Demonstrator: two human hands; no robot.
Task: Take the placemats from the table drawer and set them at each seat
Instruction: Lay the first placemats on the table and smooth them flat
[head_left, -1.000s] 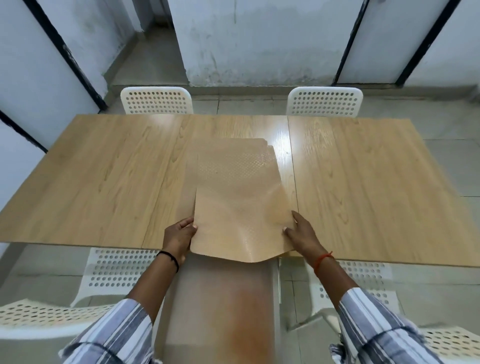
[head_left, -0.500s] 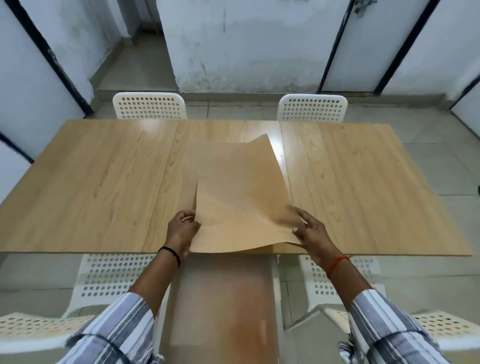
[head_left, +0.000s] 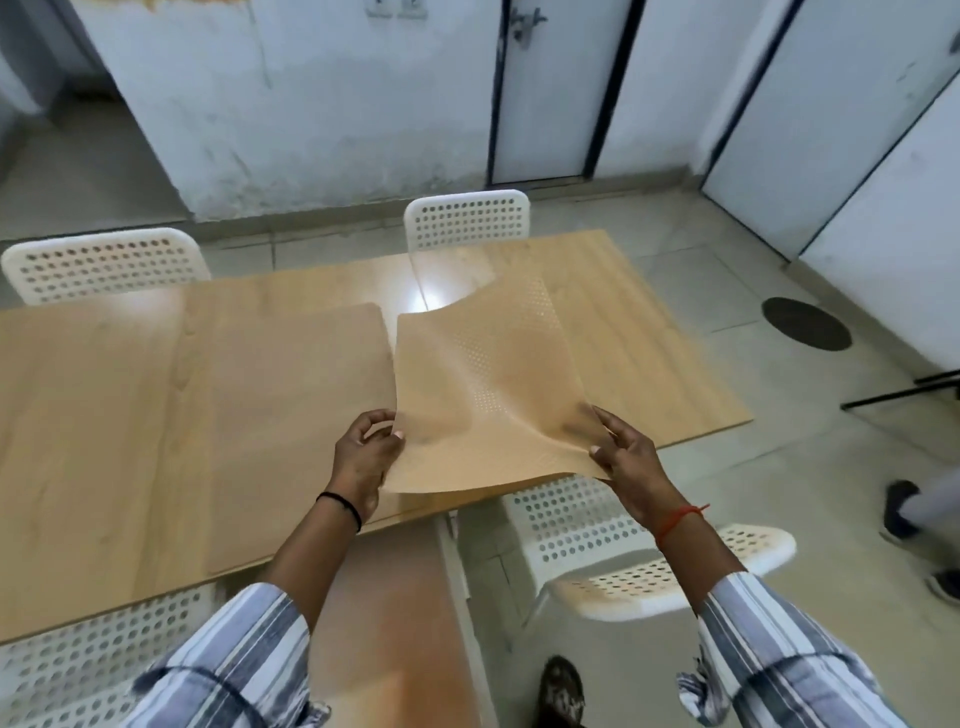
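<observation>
Your left hand (head_left: 363, 452) and right hand (head_left: 626, 457) both hold one placemat (head_left: 483, 395) up above the bench (head_left: 104, 415). The left fingers (head_left: 397, 435) curl round the mat's near left edge, thumb on top; the right fingers (head_left: 605, 415) pinch its near right corner, thumb pressed on the upper face. The mat is tan, with a patch of small dots across its middle, and it sags and buckles between your hands — its far edge curves upward and its near edge overhangs the bench's front edge.

A second mat (head_left: 296, 384) lies flat on the bench just to the left of the one you hold; whether more mats lie under it you cannot tell. Its right edge runs close beside the lifted mat's left edge.

Below your forearms the open drawer (head_left: 384, 613) juts out from under the bench toward you, its orange-brown bottom showing. Four white perforated chairs stand around: one at the far left (head_left: 104, 262), one at the far side (head_left: 467, 221), one at the near right (head_left: 623, 551) under your right wrist, one at the near left (head_left: 78, 660). You wear striped sleeves (head_left: 779, 654), a black band (head_left: 340, 503) on the left wrist and a red thread (head_left: 678, 517) on the right. Your shoe (head_left: 561, 691) shows on the tiled floor (head_left: 779, 467), and another person's feet (head_left: 904, 512) stand at the right edge.
</observation>
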